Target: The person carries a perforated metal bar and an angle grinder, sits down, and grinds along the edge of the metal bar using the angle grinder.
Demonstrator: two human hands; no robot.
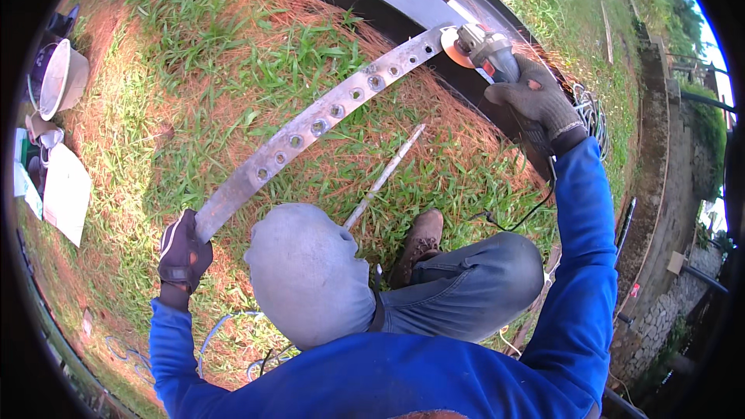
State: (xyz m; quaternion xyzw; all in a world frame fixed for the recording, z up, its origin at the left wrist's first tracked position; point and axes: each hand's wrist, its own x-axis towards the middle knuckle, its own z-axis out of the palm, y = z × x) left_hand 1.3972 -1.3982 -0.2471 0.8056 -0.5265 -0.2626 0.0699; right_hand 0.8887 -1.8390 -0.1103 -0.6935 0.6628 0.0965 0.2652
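Hands (185, 254) (545, 102) well apart, perforated metal bar (306, 133) between them

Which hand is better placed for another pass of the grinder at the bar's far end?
The right, most likely: the right hand grips the grinder, its disc at that end of the metal bar. The left hand holds the opposite end, well away.

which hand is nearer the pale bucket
Left. The left hand, gripping the metal bar, is lower right of the bucket; the right hand, on the grinder, is far right.
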